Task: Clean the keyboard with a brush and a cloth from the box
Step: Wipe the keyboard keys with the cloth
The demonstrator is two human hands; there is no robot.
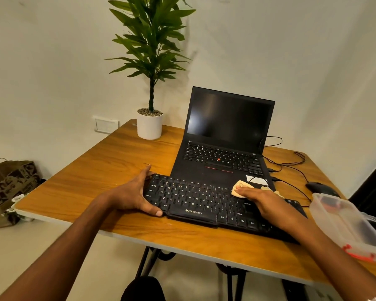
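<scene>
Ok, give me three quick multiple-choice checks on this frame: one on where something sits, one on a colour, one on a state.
1. Where is the plastic box?
A. On the table's right edge, right of the keyboard
B. Beside the plant pot
C. On the floor

2. What colour is the plant pot?
A. Black
B. White
C. Red

3. What is the state of the laptop?
A. Lid closed
B. Lid open, screen lit with a window
C. Lid open, screen dark

Answers:
1 A: the box lies at the right edge of the table, past the keyboard.
2 B: the pot under the plant is plain white.
3 C: the lid stands up and the screen shows no picture.

Meanwhile the right hand presses the cloth on the keys and the left hand holds the keyboard's left end.
</scene>
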